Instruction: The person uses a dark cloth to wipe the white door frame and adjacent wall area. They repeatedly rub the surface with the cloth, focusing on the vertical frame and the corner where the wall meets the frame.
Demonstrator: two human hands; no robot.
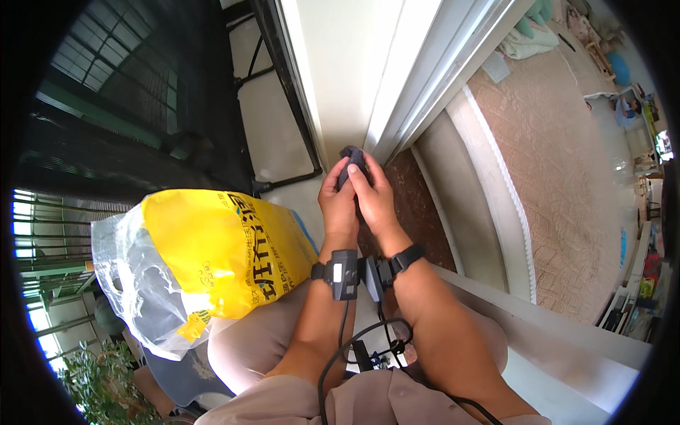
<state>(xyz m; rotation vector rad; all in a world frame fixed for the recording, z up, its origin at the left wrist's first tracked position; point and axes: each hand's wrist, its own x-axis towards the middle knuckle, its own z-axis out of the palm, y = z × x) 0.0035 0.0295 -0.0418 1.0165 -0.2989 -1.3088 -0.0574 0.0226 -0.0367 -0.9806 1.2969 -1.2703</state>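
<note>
Both of my hands are raised in front of me, with a crumpled dark grey cloth (351,155) held between them. My left hand (338,204) grips the cloth from the left side. From the other side my right hand (376,199) closes around it, thumb pressed on top. Most of the bundle is hidden by my fingers and palms. Left of my forearms, close to my knee, stands a large yellow plastic bag (212,249) with a clear top and printed writing. Each wrist wears a strapped device with a cable.
Straight ahead is a white door frame (345,69). To the left, a black-framed panel (289,101) and dark mesh (212,138) stand close. Right of the frame lies a reddish-brown sill (411,202), then a bed with a beige quilted cover (547,175). A leafy plant (103,380) is at lower left.
</note>
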